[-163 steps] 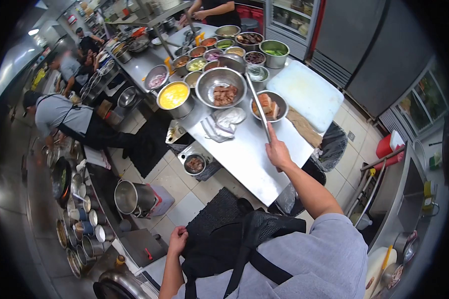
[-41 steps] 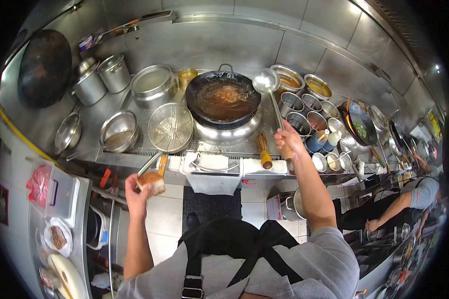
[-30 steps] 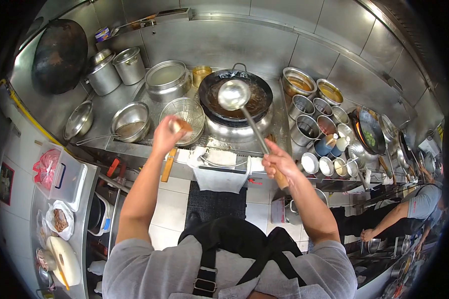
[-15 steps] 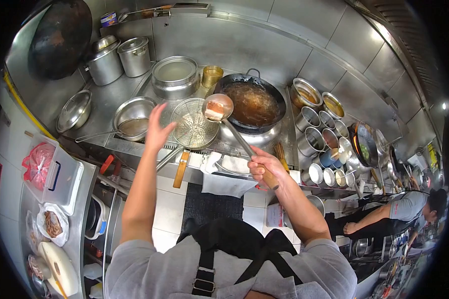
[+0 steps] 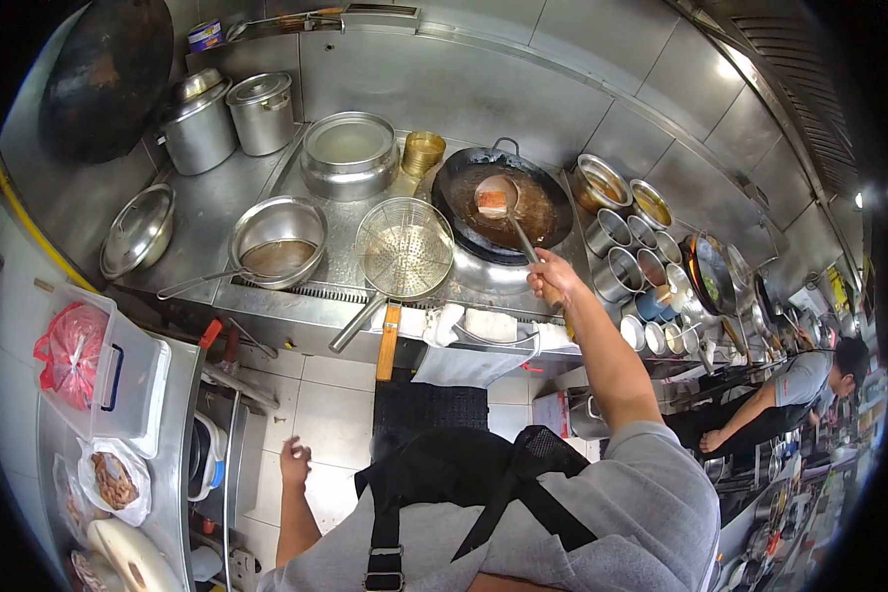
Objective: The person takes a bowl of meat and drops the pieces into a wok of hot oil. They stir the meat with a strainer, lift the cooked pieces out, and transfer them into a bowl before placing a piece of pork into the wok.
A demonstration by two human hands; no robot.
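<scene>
My right hand (image 5: 553, 276) is closed round the wooden handle of a ladle (image 5: 523, 237). The ladle's bowl is over the dark wok (image 5: 454, 202), and a reddish-white piece of food (image 5: 491, 202) lies in it. Brown liquid shows in the wok. My left hand (image 5: 295, 461) hangs low at my left side, away from the stove, its fingers curled; whether it holds anything is too small to tell. A round strainer (image 5: 405, 247) with a metal handle rests left of the wok, beside a pot of brownish liquid (image 5: 278, 247).
A wide pot (image 5: 348, 148) and a brass-coloured container (image 5: 423, 153) stand behind the strainer. Metal seasoning containers (image 5: 617, 273) are right of the wok. A plastic box (image 5: 128, 380) sits on the left counter (image 5: 183, 395). Another person (image 5: 794, 390) bends at the far right.
The ladle has moved right and away from me, over the wok, with the food still in it. My left hand has dropped from above the stove to my side.
</scene>
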